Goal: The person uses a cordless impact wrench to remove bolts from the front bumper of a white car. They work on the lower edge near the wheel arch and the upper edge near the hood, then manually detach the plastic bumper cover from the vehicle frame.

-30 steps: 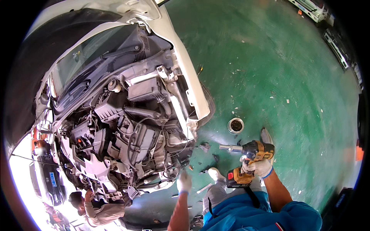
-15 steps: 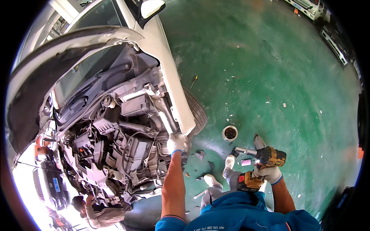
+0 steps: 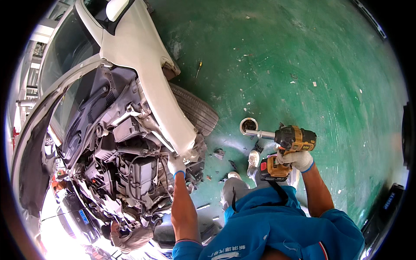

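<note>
My right hand (image 3: pixel 298 161), in a white glove, grips a black-and-yellow cordless impact wrench (image 3: pixel 294 139) with a long silver socket (image 3: pixel 263 134) pointing left. My left hand (image 3: pixel 177 165), also gloved, reaches to the front tip of the white car's fender (image 3: pixel 161 113); its fingers are partly hidden, so their grip is unclear. Beside it lies the exposed engine bay (image 3: pixel 138 171), full of hoses, housings and brackets, under the raised hood (image 3: pixel 37 147). A tire (image 3: pixel 195 108) shows behind the fender.
On the green floor (image 3: pixel 277 65) are a round can (image 3: pixel 248 122) behind the socket, a screwdriver (image 3: pixel 199 69) and scattered debris (image 3: pixel 219 154). A crouching person (image 3: pixel 128 240) is at the car's lower left, near a dark car (image 3: pixel 76 216). Dark objects (image 3: pixel 383 203) sit at the right rim.
My left hand has risen from low by the bumper area to the fender's front tip. The wrench has risen in my right hand. The view has shifted, showing more of the car's side.
</note>
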A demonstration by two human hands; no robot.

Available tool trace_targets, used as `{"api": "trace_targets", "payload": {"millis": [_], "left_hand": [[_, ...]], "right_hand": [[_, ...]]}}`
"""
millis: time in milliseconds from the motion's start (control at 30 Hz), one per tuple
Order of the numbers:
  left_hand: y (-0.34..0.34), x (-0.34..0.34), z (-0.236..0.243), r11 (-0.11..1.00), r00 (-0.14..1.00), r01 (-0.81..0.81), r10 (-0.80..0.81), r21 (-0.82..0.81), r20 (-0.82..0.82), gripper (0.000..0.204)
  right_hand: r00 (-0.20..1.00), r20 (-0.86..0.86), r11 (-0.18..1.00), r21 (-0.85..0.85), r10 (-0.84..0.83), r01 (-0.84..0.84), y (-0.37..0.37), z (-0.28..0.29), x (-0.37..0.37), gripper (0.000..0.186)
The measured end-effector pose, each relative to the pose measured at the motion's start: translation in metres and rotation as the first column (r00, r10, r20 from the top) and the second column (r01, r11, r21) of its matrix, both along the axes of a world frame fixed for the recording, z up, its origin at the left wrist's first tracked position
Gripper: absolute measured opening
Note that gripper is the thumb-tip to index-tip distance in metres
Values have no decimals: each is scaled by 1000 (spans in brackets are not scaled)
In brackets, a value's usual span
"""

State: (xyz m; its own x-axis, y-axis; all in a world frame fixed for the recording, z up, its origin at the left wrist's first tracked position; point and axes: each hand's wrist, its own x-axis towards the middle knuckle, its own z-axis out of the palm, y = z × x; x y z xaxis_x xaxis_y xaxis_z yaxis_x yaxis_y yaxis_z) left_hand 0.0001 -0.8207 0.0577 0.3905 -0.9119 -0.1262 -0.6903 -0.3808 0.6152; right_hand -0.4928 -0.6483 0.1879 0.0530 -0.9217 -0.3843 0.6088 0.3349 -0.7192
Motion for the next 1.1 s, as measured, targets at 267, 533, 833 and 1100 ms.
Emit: {"api": "trace_targets", "payload": {"millis": [267,533,833,1100], "left_hand": [[-3,8,-4,999,974,22,-30,39,225,25],[-55,32,73,987,990,40,-60,153,126,34],[-172,-13,107,912,725,-250,-46,-324,-687,34],[-208,-24,127,915,963,-154,54,-373,-265,35]], "right_hand": [[986,-143,992,104,83,-68,-63,6,9,45],[938,-73,941,-9,338,-340,-201,28,61,40],[690,-431,751,-41,581,-659,-384,58,168,26],[273,-688,530,189,673,-827,-477,77,220,19]]}}
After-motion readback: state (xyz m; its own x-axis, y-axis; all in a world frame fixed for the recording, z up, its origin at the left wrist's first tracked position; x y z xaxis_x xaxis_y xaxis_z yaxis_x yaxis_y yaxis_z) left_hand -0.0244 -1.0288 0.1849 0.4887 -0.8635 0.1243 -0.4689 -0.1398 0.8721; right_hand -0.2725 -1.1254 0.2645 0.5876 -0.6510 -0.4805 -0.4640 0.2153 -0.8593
